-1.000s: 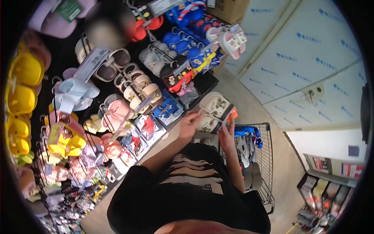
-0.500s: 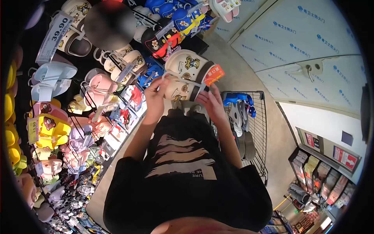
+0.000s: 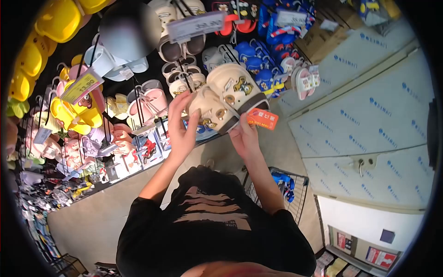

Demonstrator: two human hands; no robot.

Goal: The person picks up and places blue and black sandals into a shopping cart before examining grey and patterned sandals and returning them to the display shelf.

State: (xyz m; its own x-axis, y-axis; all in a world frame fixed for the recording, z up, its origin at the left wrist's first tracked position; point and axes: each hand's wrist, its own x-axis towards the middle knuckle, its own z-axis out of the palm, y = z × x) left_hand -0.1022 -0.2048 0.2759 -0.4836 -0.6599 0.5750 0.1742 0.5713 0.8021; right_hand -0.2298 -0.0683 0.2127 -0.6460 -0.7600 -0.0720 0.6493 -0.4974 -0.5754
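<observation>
In front of me is a pair of cream clogs with bear charms and dark rims, the two shoes side by side. My left hand grips the outer side of the nearer shoe, its thumb against the surface and its fingers partly hidden behind. At the lower rim, between the shoes, my right hand pinches the pair from below. An orange tag hangs from them just beside my right fingertips. Behind the pair, similar cream clogs hang on the rack.
Racks of sandals fill the left and top, with yellow slippers, blue clogs and a price sign. A wire shopping cart holding blue footwear stands at my right. Beyond it is a pale door with a handle.
My view has turned toward the rack, and the hanging footwear now sits nearer. Both hands have carried the clogs closer to the hooks; the orange tag now hangs lower.
</observation>
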